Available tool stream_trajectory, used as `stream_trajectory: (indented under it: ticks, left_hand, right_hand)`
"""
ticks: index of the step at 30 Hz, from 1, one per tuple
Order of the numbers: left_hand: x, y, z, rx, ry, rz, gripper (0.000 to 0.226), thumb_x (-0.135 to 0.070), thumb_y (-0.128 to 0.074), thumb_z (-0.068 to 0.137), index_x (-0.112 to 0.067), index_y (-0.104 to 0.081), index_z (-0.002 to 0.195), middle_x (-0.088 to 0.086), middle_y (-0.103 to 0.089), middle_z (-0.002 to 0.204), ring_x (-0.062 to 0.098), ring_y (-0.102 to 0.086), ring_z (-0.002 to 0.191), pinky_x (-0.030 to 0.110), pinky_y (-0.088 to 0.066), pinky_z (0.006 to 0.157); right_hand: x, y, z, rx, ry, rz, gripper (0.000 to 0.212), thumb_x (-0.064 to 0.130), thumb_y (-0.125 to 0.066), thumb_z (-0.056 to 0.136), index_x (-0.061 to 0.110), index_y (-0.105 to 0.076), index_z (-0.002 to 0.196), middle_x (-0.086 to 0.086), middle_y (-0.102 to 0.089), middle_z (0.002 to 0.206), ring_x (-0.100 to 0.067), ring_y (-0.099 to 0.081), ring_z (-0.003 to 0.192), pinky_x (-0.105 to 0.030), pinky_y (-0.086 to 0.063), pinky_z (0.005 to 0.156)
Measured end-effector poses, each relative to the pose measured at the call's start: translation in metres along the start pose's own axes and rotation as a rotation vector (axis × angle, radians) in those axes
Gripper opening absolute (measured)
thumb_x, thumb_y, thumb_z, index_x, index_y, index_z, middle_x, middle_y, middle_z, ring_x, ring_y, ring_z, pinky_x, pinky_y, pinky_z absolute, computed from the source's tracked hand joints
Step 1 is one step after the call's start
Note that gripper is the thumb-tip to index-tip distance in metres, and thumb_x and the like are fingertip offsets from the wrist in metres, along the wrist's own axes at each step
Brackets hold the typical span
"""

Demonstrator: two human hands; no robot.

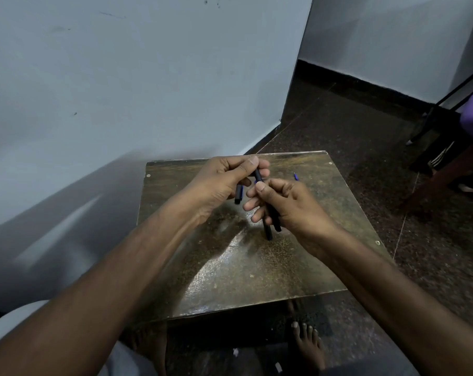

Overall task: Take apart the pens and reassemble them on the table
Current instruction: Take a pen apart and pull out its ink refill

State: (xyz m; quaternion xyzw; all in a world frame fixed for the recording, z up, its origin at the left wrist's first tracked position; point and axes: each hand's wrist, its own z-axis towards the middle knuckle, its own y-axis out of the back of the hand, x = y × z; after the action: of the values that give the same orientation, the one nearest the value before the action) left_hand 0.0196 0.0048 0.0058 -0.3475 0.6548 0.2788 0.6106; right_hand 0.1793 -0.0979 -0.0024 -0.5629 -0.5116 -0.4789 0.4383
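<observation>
Black pens (269,213) (two, perhaps) in both hands' grip.

1. I count two hands over the counter (257,267): the left hand (224,180) and the right hand (284,202).
2. Dark pen pieces: I make out three. One black tube (257,175) runs between both grips, a second black barrel (276,225) pokes out below the right grip beside it, and one short black piece (238,194) sits under the left grip.
3. One small blue piece (295,176) lies alone near the counter's far edge.
4. One counter.
5. One bare foot (307,346) on the floor below.
</observation>
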Motion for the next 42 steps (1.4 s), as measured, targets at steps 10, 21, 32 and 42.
stream_trajectory:
  ticks: [10,21,32,42]
  left_hand:
    - [0.023,0.007,0.007,-0.221,-0.152,1.132,0.037,-0.035,-0.076,0.099,-0.018,-0.075,0.133,-0.004,-0.082,0.102,0.013,-0.075,0.09,0.033,-0.062,0.088]
    - [0.029,0.0,0.013,-0.188,-0.087,1.116,0.032,-0.02,-0.082,0.093,-0.019,-0.071,0.123,-0.001,-0.074,0.1,0.021,-0.071,0.093,0.029,-0.05,0.079]
    - [0.01,0.007,0.015,-0.364,0.004,0.085,0.037,-0.018,-0.084,0.096,-0.021,-0.07,0.13,0.004,-0.08,0.105,0.011,-0.081,0.096,0.028,-0.067,0.087]
    - [0.01,0.005,0.015,-0.417,-0.024,-0.031,0.037,-0.017,-0.085,0.095,-0.02,-0.067,0.127,0.005,-0.082,0.101,0.004,-0.083,0.088,0.022,-0.066,0.08]
  right_hand:
    - [0.011,0.008,0.002,-0.263,-0.035,-0.371,0.025,0.025,-0.056,0.114,0.013,-0.074,0.1,-0.007,-0.084,0.085,-0.016,-0.074,0.062,-0.017,-0.05,0.05]
    - [0.01,0.006,0.001,-0.28,-0.019,-0.472,0.024,0.029,-0.061,0.111,0.017,-0.076,0.096,0.001,-0.084,0.08,-0.011,-0.072,0.054,-0.01,-0.047,0.048]
    - [0.004,0.005,0.001,-0.24,0.057,-0.782,0.026,0.035,-0.064,0.108,0.028,-0.075,0.085,0.019,-0.08,0.069,0.001,-0.074,0.057,-0.036,-0.066,0.072]
    - [0.007,-0.002,0.001,-0.186,0.048,-0.778,0.025,0.034,-0.065,0.108,0.029,-0.074,0.086,0.009,-0.082,0.071,-0.003,-0.073,0.051,-0.025,-0.061,0.062]
